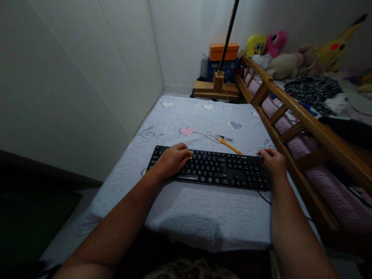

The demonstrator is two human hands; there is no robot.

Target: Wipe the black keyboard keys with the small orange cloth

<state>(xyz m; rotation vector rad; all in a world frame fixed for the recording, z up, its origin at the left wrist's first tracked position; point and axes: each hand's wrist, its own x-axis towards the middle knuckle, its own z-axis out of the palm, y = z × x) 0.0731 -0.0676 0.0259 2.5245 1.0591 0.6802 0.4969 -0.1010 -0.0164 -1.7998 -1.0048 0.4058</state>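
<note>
1. The black keyboard lies across a pale blue cloth printed with hearts, its long side running from left to right in front of the person.
2. The left hand rests over the left part of the keyboard, its fingers curled closed on a small yellowish piece that shows beside the fingertips (it looks like sponge or cloth, though the dim light makes that hard to settle).
3. The right hand is at the far right end of the keyboard, with thumb and fingers bent toward one another near the upper corner; whether they are closed on anything, I cannot tell.
4. Just beyond the keyboard's back edge lies a brush with a yellow handle, set at a slant, and thin metal tools lie around its bristle end.
5. A dark cable runs from near the keyboard's lower right part toward the right forearm.
6. A wooden rail stands along the right side of the cloth, and past the cloth's far edge an orange box sits on a blue one, behind a wooden stand.
</note>
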